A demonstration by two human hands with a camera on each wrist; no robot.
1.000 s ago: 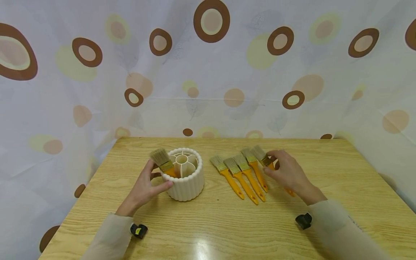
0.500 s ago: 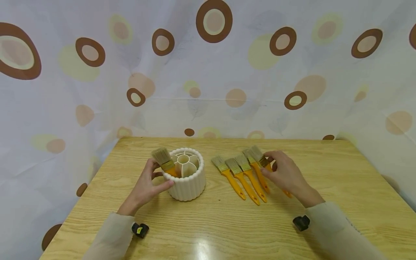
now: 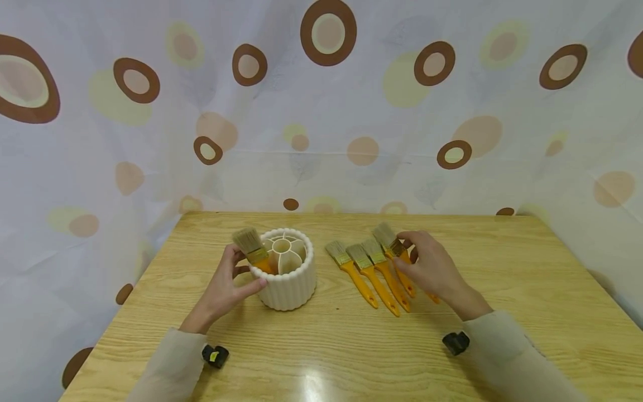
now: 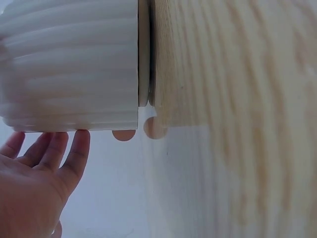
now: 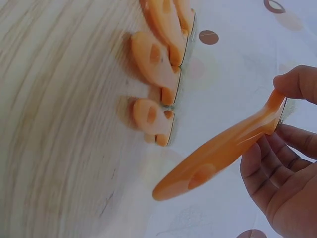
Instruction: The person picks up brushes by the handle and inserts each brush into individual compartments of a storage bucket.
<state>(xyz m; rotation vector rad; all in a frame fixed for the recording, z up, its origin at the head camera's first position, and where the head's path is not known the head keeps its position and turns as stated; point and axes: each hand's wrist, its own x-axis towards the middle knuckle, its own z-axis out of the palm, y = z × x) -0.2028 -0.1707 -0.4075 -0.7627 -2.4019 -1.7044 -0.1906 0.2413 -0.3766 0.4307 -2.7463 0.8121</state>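
A white ribbed round holder (image 3: pixel 288 293) with dividers inside stands left of the middle in the head view. One paintbrush (image 3: pixel 251 245) leans in its left section, bristles up. My left hand (image 3: pixel 226 290) grips the holder's left side, thumb near the front rim; in the left wrist view the fingertips touch its ribbed wall (image 4: pixel 74 74). My right hand (image 3: pixel 434 265) pinches another paintbrush (image 5: pixel 213 153) near its metal band. The handle slants down, off the table in the right wrist view. Its bristles overlap the rightmost lying paintbrush (image 3: pixel 406 282) in the head view.
Several orange-handled paintbrushes (image 3: pixel 358 273) lie side by side on the wooden table (image 3: pixel 321 346), bristles toward the back. A patterned curtain (image 3: pixel 321 111) hangs behind the table's far edge and along both sides.
My right hand has moved left with the pinched paintbrush, whose bristles now cover those of the neighbouring one. The left hand and the holder have stayed in place.
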